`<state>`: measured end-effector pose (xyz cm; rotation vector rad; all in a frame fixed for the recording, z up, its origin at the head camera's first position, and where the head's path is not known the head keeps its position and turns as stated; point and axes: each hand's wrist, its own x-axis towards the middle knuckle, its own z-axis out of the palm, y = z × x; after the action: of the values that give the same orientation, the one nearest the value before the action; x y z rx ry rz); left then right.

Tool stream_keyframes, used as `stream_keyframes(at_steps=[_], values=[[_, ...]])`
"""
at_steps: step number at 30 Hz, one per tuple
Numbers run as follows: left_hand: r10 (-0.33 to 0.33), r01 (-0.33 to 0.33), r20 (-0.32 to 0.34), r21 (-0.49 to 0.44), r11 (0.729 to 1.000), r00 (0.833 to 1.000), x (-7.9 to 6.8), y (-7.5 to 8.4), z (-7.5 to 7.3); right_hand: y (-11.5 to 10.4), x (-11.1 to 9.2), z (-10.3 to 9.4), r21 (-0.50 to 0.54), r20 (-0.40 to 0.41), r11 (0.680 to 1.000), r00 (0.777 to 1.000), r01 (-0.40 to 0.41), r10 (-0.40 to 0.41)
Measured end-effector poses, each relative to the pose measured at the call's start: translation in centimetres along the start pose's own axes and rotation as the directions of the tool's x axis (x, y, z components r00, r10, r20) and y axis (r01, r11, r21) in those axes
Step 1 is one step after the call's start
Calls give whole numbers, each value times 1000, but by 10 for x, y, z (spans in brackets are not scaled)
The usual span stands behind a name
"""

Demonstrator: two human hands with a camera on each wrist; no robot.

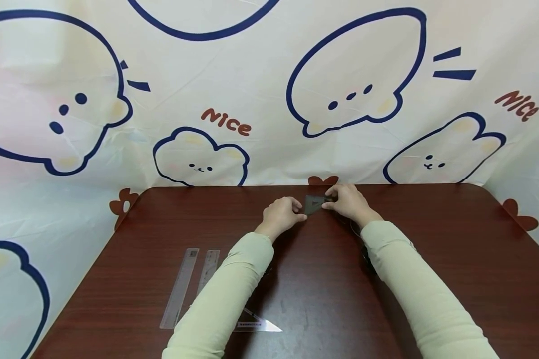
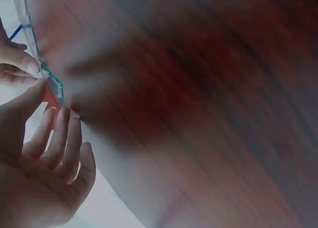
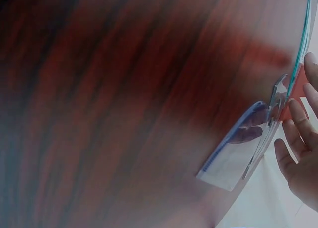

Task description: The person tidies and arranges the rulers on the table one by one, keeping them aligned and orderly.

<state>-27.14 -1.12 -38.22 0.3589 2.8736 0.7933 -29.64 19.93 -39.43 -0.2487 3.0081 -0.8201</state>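
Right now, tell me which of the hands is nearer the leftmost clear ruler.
Left. The left hand is beyond the ruler and to its right; the right hand is farther off, right of the small set square.

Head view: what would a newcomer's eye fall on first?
Probably the white backdrop with navy cartoon outlines behind the reddish-brown wood-grained tabletop. Next, the small grey triangular set square between the bare left hand and bare right hand, near the tabletop's far edge. Two clear straight plastic rulers lie towards the left.

L slv (image 1: pixel 226 294) pale yel-grn, long, creased | R slv (image 1: pixel 424 286) same col., wrist-len., creased
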Motion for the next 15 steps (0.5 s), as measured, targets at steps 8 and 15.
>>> stream_keyframes(at_steps=[8, 15], values=[[-54, 53, -6, -82, 995, 999, 6, 4, 2, -1, 2, 3, -50, -14, 999, 1000, -2, 1], [-88, 86, -11, -127, 988, 996, 10, 7, 4, -5, 4, 6, -91, 3, 996, 1000, -15, 15]])
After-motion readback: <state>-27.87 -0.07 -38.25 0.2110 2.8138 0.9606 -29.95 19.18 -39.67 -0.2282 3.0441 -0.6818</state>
